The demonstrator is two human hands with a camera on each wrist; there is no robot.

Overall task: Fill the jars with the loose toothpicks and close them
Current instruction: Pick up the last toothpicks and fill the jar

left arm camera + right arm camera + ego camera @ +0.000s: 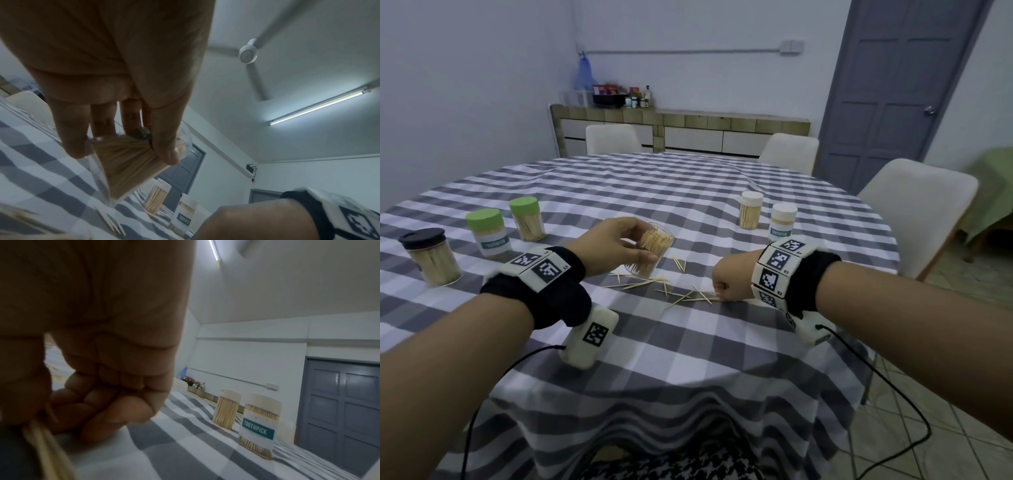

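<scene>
Left hand [616, 245] gripping tilted open jar [650, 253]; right hand [731, 279] pinching loose toothpicks [688, 296].

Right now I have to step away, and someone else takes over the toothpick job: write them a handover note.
Left hand grips the open jar, tilted, nearly full.
Right hand pinches a few toothpicks at the tablecloth.
Done: five capped jars stand filled, three on the left, two on the right.
Left: gather the loose toothpicks, fill the open jar and cap it. Its lid is not in view.
</scene>
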